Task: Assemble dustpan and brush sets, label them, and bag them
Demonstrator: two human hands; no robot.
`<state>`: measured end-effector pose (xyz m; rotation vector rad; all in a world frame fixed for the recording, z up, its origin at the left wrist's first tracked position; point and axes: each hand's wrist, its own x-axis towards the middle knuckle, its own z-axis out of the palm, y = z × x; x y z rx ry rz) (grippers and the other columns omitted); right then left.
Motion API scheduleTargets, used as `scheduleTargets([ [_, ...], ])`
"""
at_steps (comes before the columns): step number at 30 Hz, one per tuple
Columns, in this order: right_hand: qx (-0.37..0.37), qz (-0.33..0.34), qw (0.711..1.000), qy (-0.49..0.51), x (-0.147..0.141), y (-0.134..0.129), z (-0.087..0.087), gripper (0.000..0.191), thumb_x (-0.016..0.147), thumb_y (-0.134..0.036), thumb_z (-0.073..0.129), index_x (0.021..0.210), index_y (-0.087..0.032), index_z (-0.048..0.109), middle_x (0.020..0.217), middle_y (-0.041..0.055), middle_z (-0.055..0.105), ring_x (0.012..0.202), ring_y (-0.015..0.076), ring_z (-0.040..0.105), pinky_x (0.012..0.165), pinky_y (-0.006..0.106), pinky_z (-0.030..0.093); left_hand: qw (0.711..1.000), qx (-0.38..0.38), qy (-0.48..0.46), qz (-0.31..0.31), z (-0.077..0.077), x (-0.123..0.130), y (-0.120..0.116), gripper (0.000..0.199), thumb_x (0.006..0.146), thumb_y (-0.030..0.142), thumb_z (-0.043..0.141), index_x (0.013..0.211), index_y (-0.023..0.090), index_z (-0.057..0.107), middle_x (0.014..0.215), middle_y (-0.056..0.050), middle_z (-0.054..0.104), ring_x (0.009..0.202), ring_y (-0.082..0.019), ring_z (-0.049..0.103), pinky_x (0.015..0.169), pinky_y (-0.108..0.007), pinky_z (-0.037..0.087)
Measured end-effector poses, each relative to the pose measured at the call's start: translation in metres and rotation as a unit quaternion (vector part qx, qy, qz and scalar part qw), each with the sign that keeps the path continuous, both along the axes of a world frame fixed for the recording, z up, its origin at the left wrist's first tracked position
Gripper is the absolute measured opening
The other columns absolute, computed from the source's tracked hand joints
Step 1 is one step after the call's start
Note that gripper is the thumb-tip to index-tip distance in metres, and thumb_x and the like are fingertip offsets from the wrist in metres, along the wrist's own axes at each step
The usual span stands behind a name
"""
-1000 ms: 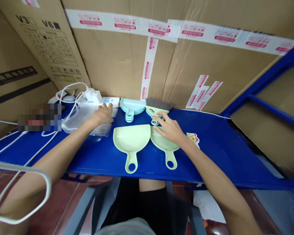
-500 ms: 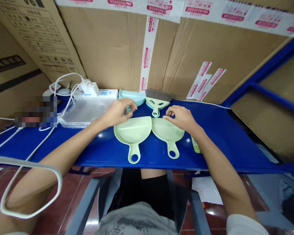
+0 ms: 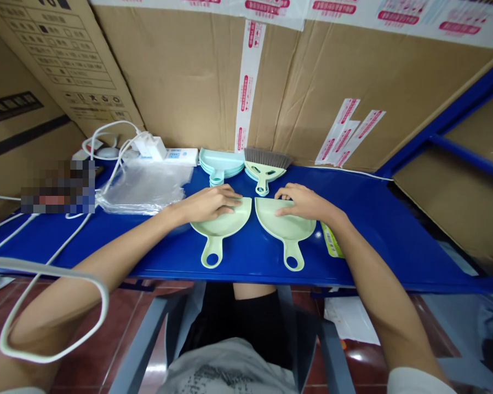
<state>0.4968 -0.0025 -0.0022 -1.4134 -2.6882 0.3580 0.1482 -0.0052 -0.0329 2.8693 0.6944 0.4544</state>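
Two light green dustpans lie side by side on the blue table, handles toward me, a narrow gap between them. On the left dustpan (image 3: 225, 223) rests my left hand (image 3: 214, 203), its fingers bent over the pan's far edge and thumb inside. My right hand (image 3: 299, 201) grips the far edge of the right dustpan (image 3: 286, 230), thumb inside the pan and fingers at the rim. Behind them stand a stack of light blue dustpans (image 3: 222, 163) and a pile of brushes (image 3: 267, 167) with grey bristles.
Clear plastic bags (image 3: 145, 186) lie at the left, near a white power strip (image 3: 181, 156) and cables. A yellow-green packet (image 3: 332, 243) is beside my right forearm. Cardboard (image 3: 181, 76) walls the back of the blue table (image 3: 370, 219).
Both hands have come down onto the dustpans. The left pan has shifted and turned slightly left, the right one has moved right, and a gap has opened between them.
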Motion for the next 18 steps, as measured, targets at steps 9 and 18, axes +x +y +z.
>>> scheduleTargets([
  [9, -0.003, -0.005, 1.000, -0.001, -0.004, -0.002, 0.001, 0.046, 0.087, -0.056, 0.079, 0.117, -0.021, 0.075, 0.114, 0.0119, 0.068, 0.113, 0.0348, 0.064, 0.095, 0.045, 0.048, 1.000, 0.006, 0.008, 0.003, 0.000, 0.002, -0.002, 0.032, 0.109, 0.024, 0.057, 0.133, 0.020, 0.077, 0.151, -0.012, 0.069, 0.134, -0.033, 0.062, 0.109, -0.052, 0.056],
  [18, 0.126, 0.014, 0.982, 0.141, -0.015, -0.010, 0.001, 0.032, 0.106, -0.049, 0.062, 0.120, -0.021, 0.067, 0.123, 0.0108, 0.065, 0.096, 0.0243, 0.068, 0.090, 0.040, 0.054, 0.999, 0.034, 0.011, -0.003, 0.001, 0.004, -0.004, 0.033, 0.110, 0.024, 0.056, 0.135, 0.018, 0.076, 0.148, -0.014, 0.070, 0.132, -0.033, 0.063, 0.107, -0.051, 0.057],
])
